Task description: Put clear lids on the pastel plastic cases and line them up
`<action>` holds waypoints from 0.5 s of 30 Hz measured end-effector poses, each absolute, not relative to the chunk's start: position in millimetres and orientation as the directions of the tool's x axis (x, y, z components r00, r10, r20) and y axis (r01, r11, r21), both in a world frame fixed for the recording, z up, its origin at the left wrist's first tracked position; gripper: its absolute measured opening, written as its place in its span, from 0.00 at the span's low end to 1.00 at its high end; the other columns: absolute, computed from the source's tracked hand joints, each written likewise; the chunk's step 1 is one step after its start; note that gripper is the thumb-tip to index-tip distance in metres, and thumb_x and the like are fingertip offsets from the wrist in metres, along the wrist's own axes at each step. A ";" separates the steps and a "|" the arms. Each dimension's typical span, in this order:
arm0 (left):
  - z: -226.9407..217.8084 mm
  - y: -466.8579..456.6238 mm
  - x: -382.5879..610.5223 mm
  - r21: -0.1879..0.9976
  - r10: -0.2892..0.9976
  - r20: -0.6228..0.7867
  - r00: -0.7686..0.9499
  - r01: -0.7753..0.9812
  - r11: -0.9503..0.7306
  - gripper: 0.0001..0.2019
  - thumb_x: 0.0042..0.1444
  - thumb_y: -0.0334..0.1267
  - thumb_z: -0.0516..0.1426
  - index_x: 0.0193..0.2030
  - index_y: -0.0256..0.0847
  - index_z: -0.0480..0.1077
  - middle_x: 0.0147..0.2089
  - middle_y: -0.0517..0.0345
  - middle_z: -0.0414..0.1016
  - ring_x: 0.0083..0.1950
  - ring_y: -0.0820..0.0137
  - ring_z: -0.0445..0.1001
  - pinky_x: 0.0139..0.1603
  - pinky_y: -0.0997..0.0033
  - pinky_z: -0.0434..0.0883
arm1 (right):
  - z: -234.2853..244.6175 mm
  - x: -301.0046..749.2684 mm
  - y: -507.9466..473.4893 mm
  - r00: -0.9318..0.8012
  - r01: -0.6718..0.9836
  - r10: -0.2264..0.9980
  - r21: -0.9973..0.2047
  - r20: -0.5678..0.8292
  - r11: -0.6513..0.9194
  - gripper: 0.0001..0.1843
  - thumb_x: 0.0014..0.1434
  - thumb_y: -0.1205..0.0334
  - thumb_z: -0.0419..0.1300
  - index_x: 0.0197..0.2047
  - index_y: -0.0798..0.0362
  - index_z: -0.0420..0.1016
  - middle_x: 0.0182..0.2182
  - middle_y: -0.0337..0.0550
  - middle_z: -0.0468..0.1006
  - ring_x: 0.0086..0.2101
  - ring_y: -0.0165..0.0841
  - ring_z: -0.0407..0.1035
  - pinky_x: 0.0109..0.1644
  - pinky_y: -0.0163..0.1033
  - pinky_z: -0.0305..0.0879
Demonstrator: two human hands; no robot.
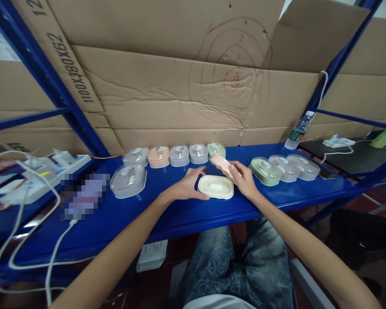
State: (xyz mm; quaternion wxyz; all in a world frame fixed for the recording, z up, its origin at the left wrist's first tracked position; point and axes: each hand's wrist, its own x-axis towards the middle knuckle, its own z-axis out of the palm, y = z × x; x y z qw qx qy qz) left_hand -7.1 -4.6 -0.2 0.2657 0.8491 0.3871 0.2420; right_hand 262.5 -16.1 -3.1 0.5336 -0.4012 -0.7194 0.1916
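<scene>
A cream oval container with a shallow recessed top lies on the blue table in front of me. My left hand curves round its left end, thumb along the near edge and forefinger reaching past the back. Above its right end, my right hand pinches a flat peach-pink piece with a wavy edge. That piece slants up to the left, apart from the cream container, and partly covers the view of a green lidded box behind. The fingers of my right hand hide its lower end.
Clear-lidded boxes stand in a back row, among them a peach box; a grey box sits left. More boxes, one green, stand right, near a water bottle. A phone with a cable lies left.
</scene>
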 end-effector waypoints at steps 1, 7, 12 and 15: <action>0.0 -5.0 -7.3 0.640 0.790 0.197 0.580 0.534 -0.552 0.60 0.41 0.55 0.75 0.78 0.45 0.52 0.65 0.45 0.67 0.69 0.44 0.62 0.73 0.40 0.59 | -2.7 263.2 -15.3 -0.081 0.367 0.785 -0.714 0.614 0.597 0.25 0.72 0.38 0.53 0.47 0.50 0.79 0.42 0.44 0.84 0.43 0.41 0.77 0.49 0.43 0.72; 1.7 -7.3 -7.1 0.647 0.790 0.179 0.587 0.534 -0.544 0.60 0.43 0.53 0.74 0.79 0.43 0.51 0.64 0.46 0.67 0.69 0.47 0.61 0.74 0.43 0.57 | -5.6 265.1 -8.8 0.036 0.289 0.800 -0.772 0.599 0.566 0.28 0.72 0.35 0.50 0.32 0.49 0.69 0.27 0.36 0.71 0.32 0.35 0.67 0.38 0.38 0.65; 1.3 -6.8 -6.9 0.636 0.786 0.196 0.586 0.534 -0.557 0.59 0.42 0.53 0.75 0.78 0.45 0.52 0.64 0.47 0.68 0.69 0.46 0.62 0.73 0.41 0.58 | -5.7 264.5 -10.1 0.003 0.338 0.798 -0.752 0.602 0.566 0.29 0.74 0.35 0.48 0.34 0.50 0.71 0.29 0.38 0.73 0.33 0.36 0.69 0.39 0.39 0.66; 0.9 -5.6 -6.9 0.630 0.780 0.204 0.591 0.531 -0.567 0.59 0.41 0.54 0.75 0.77 0.44 0.54 0.64 0.46 0.68 0.68 0.44 0.63 0.72 0.39 0.59 | -5.5 263.4 -13.8 -0.102 0.394 0.773 -0.689 0.626 0.609 0.25 0.74 0.39 0.50 0.47 0.50 0.77 0.41 0.43 0.82 0.43 0.40 0.76 0.48 0.42 0.71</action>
